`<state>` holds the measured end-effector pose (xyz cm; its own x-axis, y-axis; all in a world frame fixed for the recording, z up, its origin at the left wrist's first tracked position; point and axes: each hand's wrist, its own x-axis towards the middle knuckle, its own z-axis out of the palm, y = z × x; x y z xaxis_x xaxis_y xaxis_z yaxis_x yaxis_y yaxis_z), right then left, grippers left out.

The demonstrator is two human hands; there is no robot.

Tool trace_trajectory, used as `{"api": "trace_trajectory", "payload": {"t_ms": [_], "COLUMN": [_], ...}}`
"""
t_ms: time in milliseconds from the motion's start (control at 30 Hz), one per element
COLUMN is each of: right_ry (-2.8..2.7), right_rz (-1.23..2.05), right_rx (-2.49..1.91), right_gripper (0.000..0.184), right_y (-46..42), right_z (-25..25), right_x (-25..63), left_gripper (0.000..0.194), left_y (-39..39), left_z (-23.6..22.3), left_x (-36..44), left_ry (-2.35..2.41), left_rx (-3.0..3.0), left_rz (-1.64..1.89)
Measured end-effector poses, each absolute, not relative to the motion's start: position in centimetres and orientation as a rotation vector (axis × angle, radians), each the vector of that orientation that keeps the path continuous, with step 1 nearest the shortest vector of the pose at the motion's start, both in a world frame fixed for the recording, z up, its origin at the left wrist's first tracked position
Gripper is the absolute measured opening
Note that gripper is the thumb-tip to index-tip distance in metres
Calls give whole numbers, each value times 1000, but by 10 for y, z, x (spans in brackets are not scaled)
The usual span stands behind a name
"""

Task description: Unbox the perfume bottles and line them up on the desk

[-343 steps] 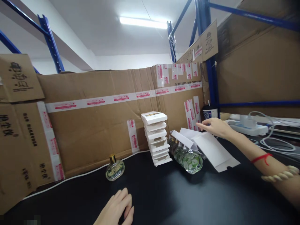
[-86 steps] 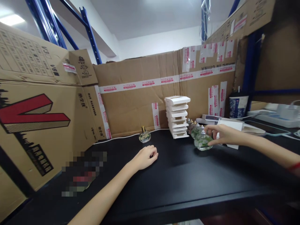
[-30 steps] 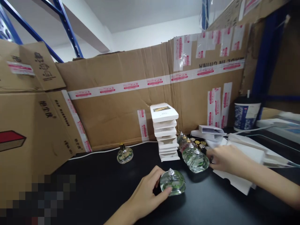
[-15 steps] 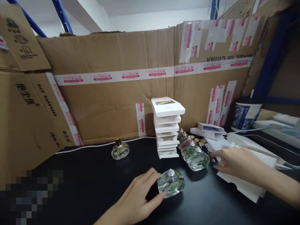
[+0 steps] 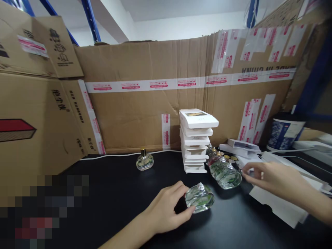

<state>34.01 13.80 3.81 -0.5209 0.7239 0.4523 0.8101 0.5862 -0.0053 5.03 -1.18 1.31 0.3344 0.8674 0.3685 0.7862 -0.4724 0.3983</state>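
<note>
Clear glass bottle [image 5: 201, 200], no cap on its nozzle, was gripped by the left hand [image 5: 167, 209], thumb on the near side, fingers at the edge; it was seen upright on the black table [image 5: 109, 193]. The right hand [image 5: 277, 178] was held by the silver and gold caps [image 5: 233, 158], thumb and fingertips near each other; whether a cap was pinched could not be told. Between the hands, slightly farther back, a row of uncapped bottles [image 5: 228, 177] was lined up, green bits seen in the nearest. White boxes [image 5: 199, 120] were stacked just beside the row. A gold-capped bottle [image 5: 144, 162] was stood alone, well left of the stack. White card [image 5: 275, 204] was spread under and around the right hand. Blue-white cup [image 5: 284, 133] was placed behind that, near the cardboard wall [image 5: 135, 114].
</note>
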Motion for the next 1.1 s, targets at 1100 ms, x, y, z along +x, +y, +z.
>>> {"api": "trace_trajectory", "payload": {"t_ms": [1100], "right_ry": [-2794], "right_rz": [286], "right_rx": [-618], "right_gripper": [20], "right_y": [63], "right_z": [28], "right_x": [255], "left_gripper": [20], "left_y": [-22], "left_z": [13], "left_x": [51], "left_ry": [1224], "left_rx": [2647], "left_rz": [892]}}
